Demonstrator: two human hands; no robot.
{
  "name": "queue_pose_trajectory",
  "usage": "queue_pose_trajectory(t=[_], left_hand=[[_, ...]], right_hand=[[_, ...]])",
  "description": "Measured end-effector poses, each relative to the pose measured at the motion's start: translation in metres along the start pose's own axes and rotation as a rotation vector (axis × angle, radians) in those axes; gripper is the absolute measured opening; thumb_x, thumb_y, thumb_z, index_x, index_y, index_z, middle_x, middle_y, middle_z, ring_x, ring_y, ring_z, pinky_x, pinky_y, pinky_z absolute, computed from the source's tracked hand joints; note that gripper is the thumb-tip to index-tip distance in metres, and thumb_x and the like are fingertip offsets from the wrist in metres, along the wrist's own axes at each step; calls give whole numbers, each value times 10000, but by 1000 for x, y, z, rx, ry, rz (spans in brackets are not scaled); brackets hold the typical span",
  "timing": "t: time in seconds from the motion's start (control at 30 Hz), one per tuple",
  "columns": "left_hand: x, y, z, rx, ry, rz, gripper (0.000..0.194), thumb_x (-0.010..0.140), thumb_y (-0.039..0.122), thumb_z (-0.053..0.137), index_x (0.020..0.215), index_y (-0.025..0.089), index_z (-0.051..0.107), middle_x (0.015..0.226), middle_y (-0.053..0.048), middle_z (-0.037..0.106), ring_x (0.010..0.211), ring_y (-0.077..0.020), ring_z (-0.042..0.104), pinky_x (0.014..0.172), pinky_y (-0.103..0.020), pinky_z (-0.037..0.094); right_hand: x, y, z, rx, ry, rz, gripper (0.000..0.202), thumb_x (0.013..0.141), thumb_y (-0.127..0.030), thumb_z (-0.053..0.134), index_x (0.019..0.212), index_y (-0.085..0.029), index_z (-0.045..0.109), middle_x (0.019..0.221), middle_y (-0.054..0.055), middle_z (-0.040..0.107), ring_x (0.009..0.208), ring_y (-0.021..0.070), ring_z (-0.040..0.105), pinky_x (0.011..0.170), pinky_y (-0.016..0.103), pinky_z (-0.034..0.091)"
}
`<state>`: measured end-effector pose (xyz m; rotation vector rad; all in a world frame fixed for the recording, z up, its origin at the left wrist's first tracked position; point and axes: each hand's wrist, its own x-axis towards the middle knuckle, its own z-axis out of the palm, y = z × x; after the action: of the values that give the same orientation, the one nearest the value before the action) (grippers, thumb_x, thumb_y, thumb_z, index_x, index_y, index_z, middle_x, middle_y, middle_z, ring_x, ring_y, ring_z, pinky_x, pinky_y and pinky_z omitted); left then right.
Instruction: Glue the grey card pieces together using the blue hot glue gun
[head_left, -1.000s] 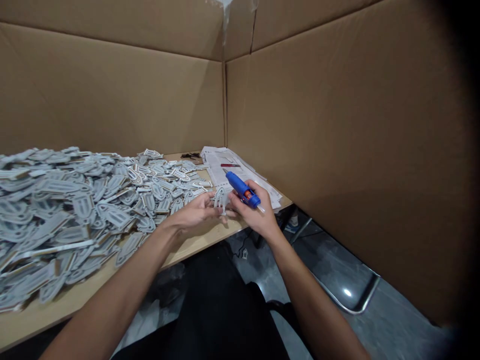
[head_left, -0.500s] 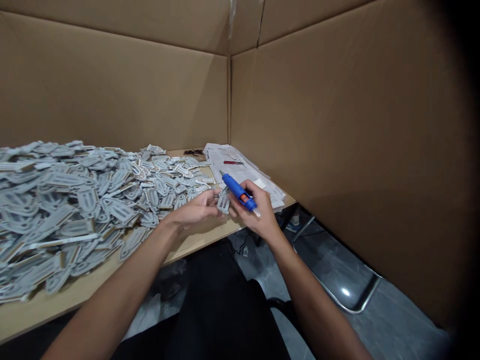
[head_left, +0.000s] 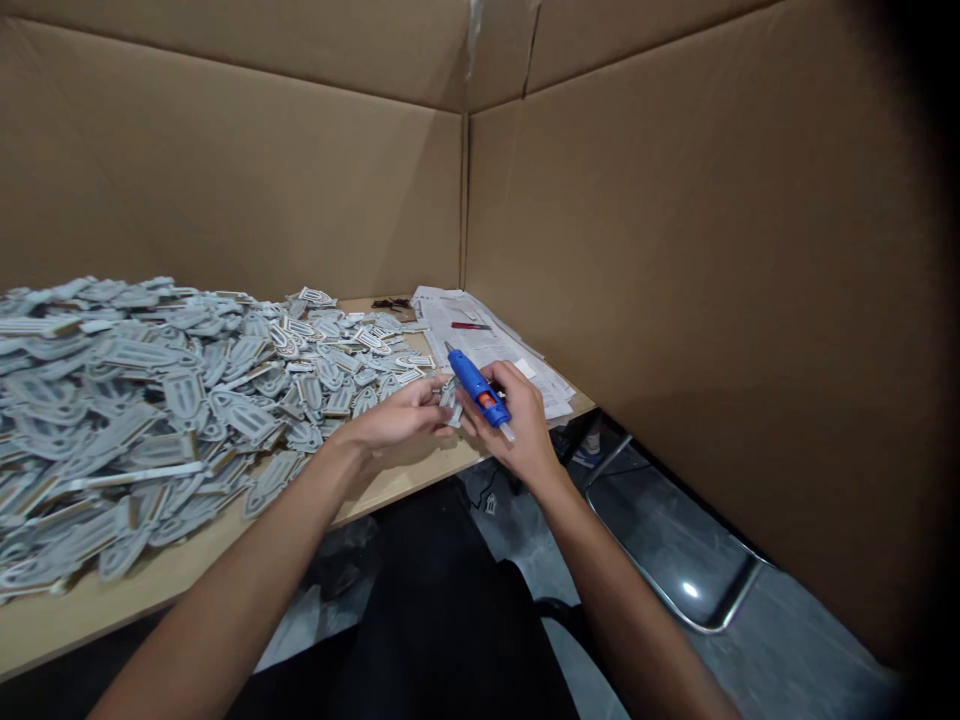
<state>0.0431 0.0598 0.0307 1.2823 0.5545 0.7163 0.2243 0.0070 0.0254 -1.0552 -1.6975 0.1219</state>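
Observation:
My right hand (head_left: 517, 415) is closed around a blue glue gun (head_left: 474, 385), whose nozzle points up and to the left. A small grey and white flat piece (head_left: 451, 400) is pinched in the fingers of my left hand (head_left: 405, 412), right beside the glue gun. The fingertips of my right hand are close to that piece; whether they touch it I cannot tell. To the left, a large pile of similar grey pieces (head_left: 180, 395) covers much of the wooden table (head_left: 405, 478).
Printed papers (head_left: 465, 340) lie at the table's right end, with a red tool (head_left: 470, 325) on them. Dark scraps (head_left: 391, 303) sit near the corner. Cardboard walls (head_left: 300, 190) stand behind and right. A metal-framed chair (head_left: 720, 625) is at the lower right.
The small piece has turned slightly, and my left fingers now cover more of it. The view has shifted a little.

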Motion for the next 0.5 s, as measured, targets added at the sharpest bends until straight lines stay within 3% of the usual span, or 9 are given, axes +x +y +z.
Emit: queue_pose_trajectory(t=[0.17,0.27,0.4,0.5], left_hand=[[6,1,-5,0,165,47,131,872,224,697,974,162,642,828,-54,675,712,-149,633,585,-222,443],[8,2,-9,34,221,89,157,929,304,629,874,157,626,746,-57,651,637,-136,587,494,-202,362],[10,1,-8,22,169,166,60,846,157,649,905,153,639,813,-59,665,717,-142,602,554,-209,399],[9,0,-6,25,103,220,238,757,39,646,966,153,656,823,-34,657,692,-118,558,588,-219,392]], right_hand=[[3,5,-11,70,-5,76,365,935,-510,708,782,-214,559,713,-27,502,660,175,464,622,279,352],[3,12,-18,70,-63,122,476,911,-607,730,732,-205,548,667,-38,443,629,158,409,582,274,307],[3,15,-22,50,-141,93,540,898,-654,731,685,-199,535,641,-39,423,611,150,388,577,269,292],[3,15,-20,62,-191,57,519,912,-651,717,702,-191,597,645,-34,454,613,151,405,575,264,293]])
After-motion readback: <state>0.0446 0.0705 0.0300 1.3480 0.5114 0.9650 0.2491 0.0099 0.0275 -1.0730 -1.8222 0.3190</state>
